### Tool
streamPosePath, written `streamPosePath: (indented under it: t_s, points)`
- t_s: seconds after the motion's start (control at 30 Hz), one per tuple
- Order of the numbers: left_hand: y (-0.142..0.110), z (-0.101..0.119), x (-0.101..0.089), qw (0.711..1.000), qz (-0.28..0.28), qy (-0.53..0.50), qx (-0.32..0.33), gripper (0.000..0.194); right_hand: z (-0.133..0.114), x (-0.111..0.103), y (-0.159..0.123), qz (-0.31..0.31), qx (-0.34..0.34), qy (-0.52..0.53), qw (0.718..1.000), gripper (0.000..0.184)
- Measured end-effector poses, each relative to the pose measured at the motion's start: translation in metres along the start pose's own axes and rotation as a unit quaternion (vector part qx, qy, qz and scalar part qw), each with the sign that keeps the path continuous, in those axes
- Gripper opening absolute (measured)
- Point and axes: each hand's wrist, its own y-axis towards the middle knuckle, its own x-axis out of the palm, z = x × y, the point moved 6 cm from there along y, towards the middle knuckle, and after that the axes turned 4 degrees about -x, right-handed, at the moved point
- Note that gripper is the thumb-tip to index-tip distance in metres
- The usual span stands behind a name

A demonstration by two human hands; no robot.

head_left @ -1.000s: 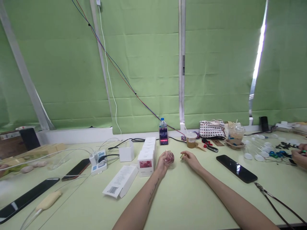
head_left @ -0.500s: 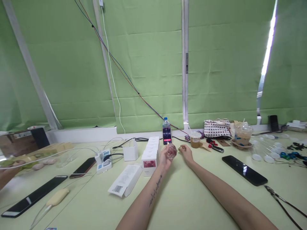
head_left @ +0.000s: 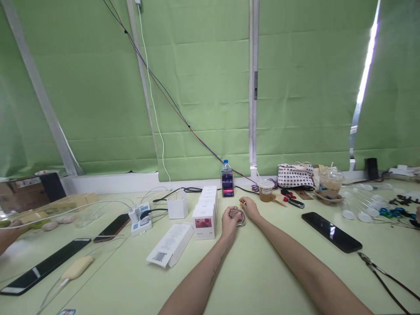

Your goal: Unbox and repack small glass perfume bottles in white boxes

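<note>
Landmark: row of white boxes (head_left: pixel 204 224).

Item 1. Clear ball (head_left: pixel 239 218), pink inside; just right of the row's near end. Grasped by the left hand (head_left: pixel 229 222), fingers curled round its side.

Item 2. Gold-coloured piece (head_left: pixel 242 201), tiny; right of the row, beyond the ball. Pinched between fingertips of the right hand (head_left: pixel 250 208), apart from the ball.

Step in hand, as judged: close two-handed work at the ball's top. The next move seems to call for a steady left hold and fine fingertip control on the right.

Item 3. Phone (head_left: pixel 227 183), upright, right of the row's far end; screen partly blurred out.

Item 4. Flat carton (head_left: pixel 170 245), lying left of the row.

Obscured: the ball's near side, behind fingers; the piece's shape, too small; whether the ball touches the table (head_left: pixel 262 271), cannot tell. Cut off: another person's hand (head_left: pixel 418 214), well right of the row.
</note>
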Motion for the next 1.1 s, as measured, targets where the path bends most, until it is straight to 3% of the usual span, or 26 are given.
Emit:
streamPosePath:
  t_s: [0.17,0.33,0.5,0.73,0.83,0.97,1.1]
  points:
    - [0.013,-0.011,0.013,0.999,-0.010,0.038,0.027,0.032,0.034,-0.050,-0.025,0.013,0.014,-0.070,0.997,0.030]
    - [0.037,-0.028,0.052,0.997,-0.053,0.051,0.035,0.044,0.065,-0.099,-0.052,0.026,0.033,-0.107,0.993,0.025]
    - [0.055,-0.040,0.095,0.992,-0.099,0.078,0.033,0.042,0.069,-0.115,-0.062,0.033,0.017,-0.117,0.992,0.018]
    - [0.058,-0.041,0.125,0.986,-0.107,0.122,0.021,0.050,0.082,-0.121,-0.053,0.057,0.046,-0.127,0.989,0.017]
    - [0.051,-0.042,0.124,0.982,-0.115,0.149,0.006,0.062,0.085,-0.123,-0.052,0.064,0.060,-0.132,0.987,0.020]
    - [0.016,-0.034,0.100,0.972,-0.135,0.192,0.007,0.068,0.080,-0.125,-0.057,0.072,0.060,-0.122,0.988,0.016]
    - [-0.035,0.011,0.067,0.954,-0.190,0.223,0.068,0.061,0.069,-0.129,-0.067,0.107,0.054,-0.104,0.987,0.037]
